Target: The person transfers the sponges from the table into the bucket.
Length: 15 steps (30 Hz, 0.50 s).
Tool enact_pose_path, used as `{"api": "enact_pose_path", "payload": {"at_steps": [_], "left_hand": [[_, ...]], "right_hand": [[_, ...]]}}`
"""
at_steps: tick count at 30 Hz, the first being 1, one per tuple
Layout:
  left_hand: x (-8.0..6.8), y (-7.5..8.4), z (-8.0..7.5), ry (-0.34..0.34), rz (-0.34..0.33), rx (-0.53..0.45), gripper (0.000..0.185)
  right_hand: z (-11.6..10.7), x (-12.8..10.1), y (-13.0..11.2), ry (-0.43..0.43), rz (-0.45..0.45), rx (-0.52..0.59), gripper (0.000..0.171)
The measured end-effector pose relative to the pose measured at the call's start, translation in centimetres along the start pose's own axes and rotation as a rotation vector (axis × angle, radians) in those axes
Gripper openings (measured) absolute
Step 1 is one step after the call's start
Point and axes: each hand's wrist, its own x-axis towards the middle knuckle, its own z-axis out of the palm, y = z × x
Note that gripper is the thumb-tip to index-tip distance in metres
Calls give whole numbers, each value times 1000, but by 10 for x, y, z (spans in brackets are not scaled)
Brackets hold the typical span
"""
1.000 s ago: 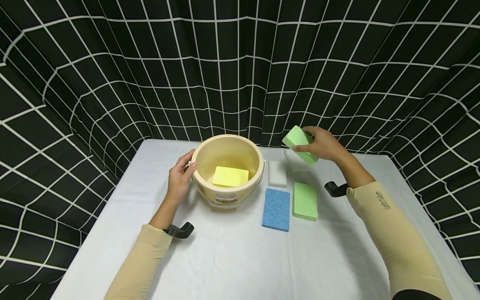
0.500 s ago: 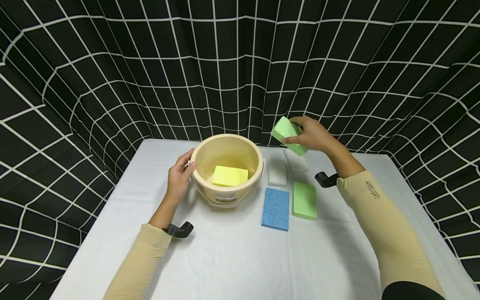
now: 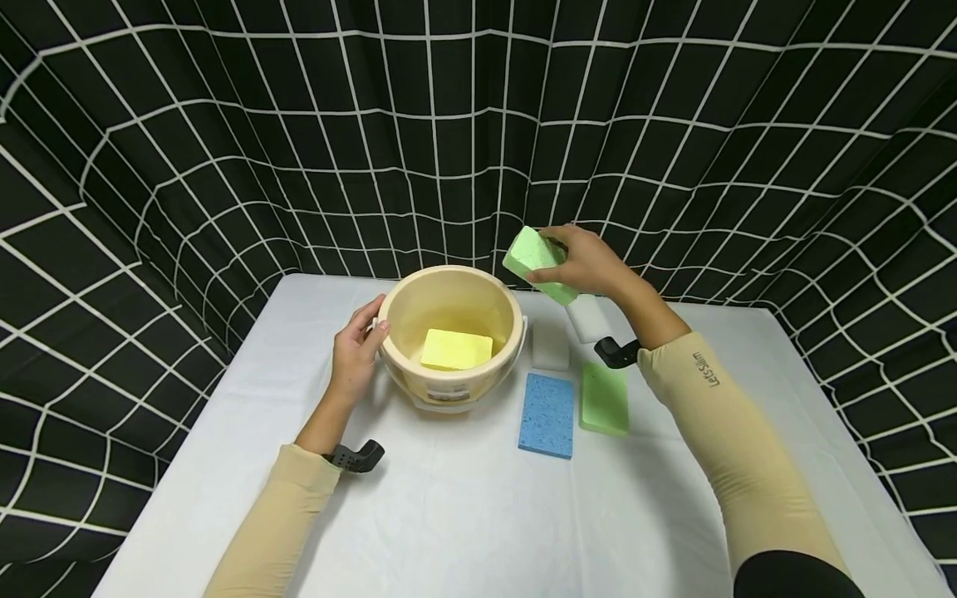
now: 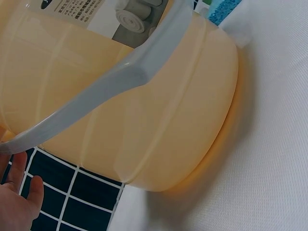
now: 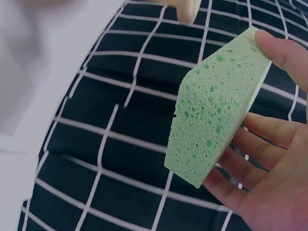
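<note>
My right hand (image 3: 586, 264) pinches a light green sponge (image 5: 216, 103) between thumb and fingers, holding it tilted in the air. In the head view this sponge is just past the back right of a cream bucket (image 3: 404, 372). My left hand (image 3: 353, 353) rests against the bucket's left side near the rim, fingers fairly straight. A pale handle (image 4: 110, 89) hangs across the bucket's front in the left wrist view. Inside the bucket lies a yellow sponge (image 3: 456, 350). What else is at the bottom is hidden.
Right of the bucket lie a blue sponge (image 3: 547, 415), a second green sponge (image 3: 604, 400) and two white blocks, one upright (image 3: 550, 346) in the view and one slanted (image 3: 587, 319). A black curtain with white grid lines (image 3: 478, 133) stands behind the white table (image 3: 449, 507).
My right hand has carried the green sponge leftward and slightly up, closer to the bucket. My left hand has stayed at the bucket's side.
</note>
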Motion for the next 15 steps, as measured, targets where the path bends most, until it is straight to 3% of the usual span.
{"api": "enact_pose_path", "payload": {"at_steps": [15], "left_hand": [[1,-1,-1,4,7,-26,45]], "right_hand": [[20,8,-52,-28,-155,-3,78]]}}
